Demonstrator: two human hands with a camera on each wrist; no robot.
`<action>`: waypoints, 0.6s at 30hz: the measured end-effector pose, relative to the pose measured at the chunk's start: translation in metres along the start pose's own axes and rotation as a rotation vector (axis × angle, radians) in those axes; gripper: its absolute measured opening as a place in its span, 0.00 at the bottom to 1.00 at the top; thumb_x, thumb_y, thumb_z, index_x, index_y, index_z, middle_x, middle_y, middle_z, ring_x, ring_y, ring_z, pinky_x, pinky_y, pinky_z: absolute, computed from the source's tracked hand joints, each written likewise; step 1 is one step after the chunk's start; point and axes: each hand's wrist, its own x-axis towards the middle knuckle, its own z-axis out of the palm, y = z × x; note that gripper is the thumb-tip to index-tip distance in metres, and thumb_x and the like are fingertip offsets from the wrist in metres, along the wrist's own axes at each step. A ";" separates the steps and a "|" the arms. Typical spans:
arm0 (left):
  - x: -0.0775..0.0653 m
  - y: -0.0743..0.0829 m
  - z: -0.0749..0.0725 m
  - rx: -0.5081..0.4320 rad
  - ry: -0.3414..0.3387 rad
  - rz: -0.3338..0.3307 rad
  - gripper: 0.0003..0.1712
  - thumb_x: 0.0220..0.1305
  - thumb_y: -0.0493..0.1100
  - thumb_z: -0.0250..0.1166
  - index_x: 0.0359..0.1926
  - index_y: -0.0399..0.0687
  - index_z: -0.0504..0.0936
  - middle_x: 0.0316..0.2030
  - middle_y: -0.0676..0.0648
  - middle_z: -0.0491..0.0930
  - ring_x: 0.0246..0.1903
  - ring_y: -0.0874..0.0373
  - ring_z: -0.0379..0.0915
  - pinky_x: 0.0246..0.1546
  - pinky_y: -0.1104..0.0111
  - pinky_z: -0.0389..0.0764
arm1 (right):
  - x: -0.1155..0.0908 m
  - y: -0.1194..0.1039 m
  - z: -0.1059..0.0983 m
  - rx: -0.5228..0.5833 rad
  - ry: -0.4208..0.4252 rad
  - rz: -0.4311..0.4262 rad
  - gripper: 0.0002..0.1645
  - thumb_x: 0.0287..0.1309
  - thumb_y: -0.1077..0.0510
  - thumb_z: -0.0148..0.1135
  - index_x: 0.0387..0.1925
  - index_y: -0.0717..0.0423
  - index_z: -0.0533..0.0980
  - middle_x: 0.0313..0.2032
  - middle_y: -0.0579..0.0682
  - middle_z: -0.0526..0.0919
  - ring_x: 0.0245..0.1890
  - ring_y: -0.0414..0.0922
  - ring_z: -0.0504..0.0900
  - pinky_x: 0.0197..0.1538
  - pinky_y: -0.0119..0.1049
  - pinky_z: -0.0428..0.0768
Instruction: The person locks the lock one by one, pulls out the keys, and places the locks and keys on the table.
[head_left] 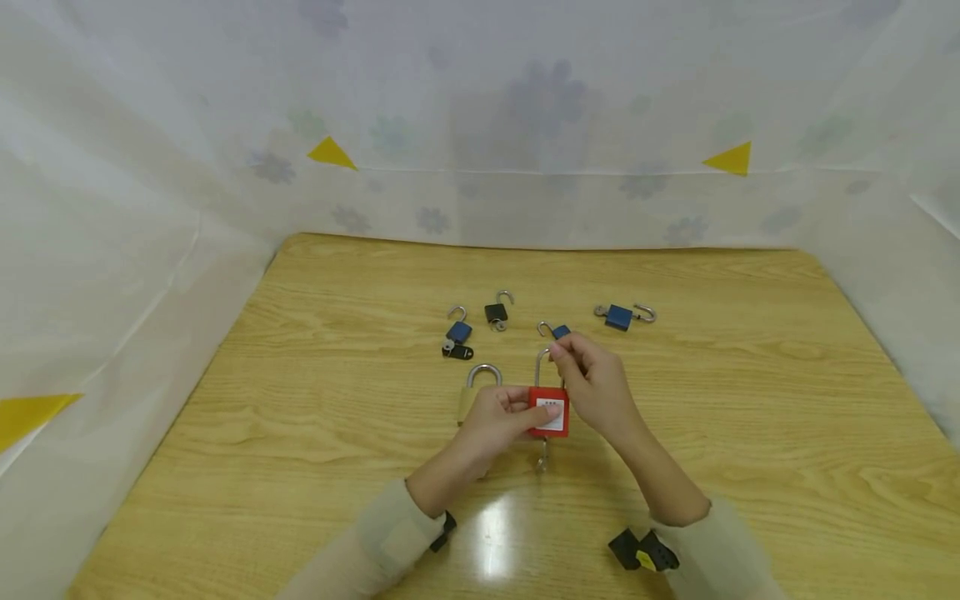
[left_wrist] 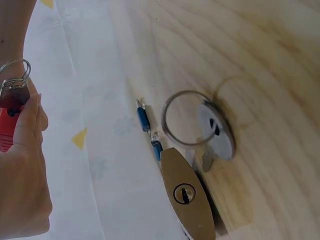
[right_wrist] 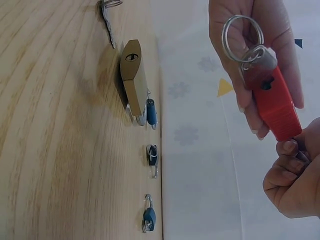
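My left hand (head_left: 487, 425) grips a red padlock (head_left: 551, 423) by its body, thumb over the white label on its face. At the top of the metal shackle, my right hand (head_left: 600, 387) pinches with thumb and fingers. A key (right_wrist: 257, 67) sits in the padlock's underside, and a metal ring (right_wrist: 243, 39) hangs from it. The shackle's right leg is mostly hidden behind the right hand. Beside the left hand stands a brass padlock (head_left: 467, 405), partly covered by that hand; its keyhole shows in both wrist views.
A loose key (left_wrist: 217, 132) on a ring lies near the brass padlock. Farther back are blue padlocks (head_left: 459, 332) (head_left: 619, 317) (head_left: 561, 332) and a black one (head_left: 496, 313), shackles swung out. White patterned cloth (head_left: 480, 200) borders the wooden table (head_left: 300, 400).
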 end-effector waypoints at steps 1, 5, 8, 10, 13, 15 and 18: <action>0.000 0.001 0.000 0.002 -0.002 -0.003 0.18 0.60 0.37 0.62 0.49 0.28 0.77 0.42 0.33 0.82 0.32 0.63 0.80 0.37 0.69 0.83 | 0.000 0.001 0.000 -0.001 0.003 -0.001 0.12 0.66 0.61 0.50 0.29 0.62 0.73 0.16 0.48 0.67 0.13 0.35 0.61 0.15 0.26 0.61; 0.001 0.001 -0.001 0.004 -0.007 -0.015 0.19 0.60 0.37 0.62 0.49 0.29 0.77 0.43 0.33 0.82 0.35 0.60 0.81 0.38 0.69 0.83 | 0.000 0.002 0.001 0.003 0.002 0.003 0.12 0.66 0.61 0.49 0.28 0.62 0.73 0.16 0.48 0.67 0.13 0.35 0.61 0.15 0.25 0.61; 0.001 0.000 -0.002 0.008 -0.008 -0.013 0.19 0.60 0.37 0.62 0.49 0.29 0.77 0.43 0.33 0.82 0.35 0.60 0.81 0.39 0.68 0.83 | -0.001 0.003 0.000 0.024 -0.013 0.016 0.12 0.66 0.60 0.49 0.31 0.63 0.74 0.17 0.49 0.68 0.14 0.35 0.62 0.16 0.26 0.62; 0.001 0.000 -0.002 0.013 -0.004 -0.007 0.19 0.60 0.38 0.62 0.50 0.29 0.77 0.43 0.34 0.82 0.35 0.60 0.81 0.39 0.68 0.83 | -0.001 0.005 -0.001 0.042 -0.009 0.020 0.11 0.67 0.59 0.49 0.34 0.64 0.74 0.19 0.49 0.70 0.17 0.35 0.65 0.18 0.26 0.64; 0.001 0.001 -0.002 0.005 0.016 -0.008 0.19 0.61 0.38 0.62 0.50 0.30 0.77 0.44 0.35 0.82 0.36 0.60 0.81 0.40 0.68 0.83 | -0.002 0.009 -0.002 0.111 0.012 0.061 0.14 0.68 0.58 0.47 0.39 0.66 0.74 0.23 0.50 0.73 0.21 0.35 0.69 0.23 0.27 0.70; 0.001 0.002 -0.002 -0.002 0.029 -0.003 0.19 0.61 0.38 0.62 0.51 0.30 0.76 0.45 0.35 0.81 0.37 0.59 0.81 0.41 0.67 0.83 | -0.004 0.013 0.000 0.196 -0.002 0.141 0.18 0.70 0.56 0.43 0.43 0.68 0.73 0.27 0.47 0.75 0.24 0.35 0.72 0.27 0.27 0.74; 0.002 0.005 -0.003 -0.024 0.049 -0.003 0.20 0.60 0.38 0.62 0.51 0.30 0.76 0.46 0.34 0.81 0.39 0.58 0.81 0.42 0.67 0.83 | -0.013 0.021 0.003 0.365 -0.114 0.326 0.24 0.72 0.54 0.37 0.48 0.73 0.69 0.28 0.43 0.76 0.26 0.35 0.74 0.33 0.28 0.77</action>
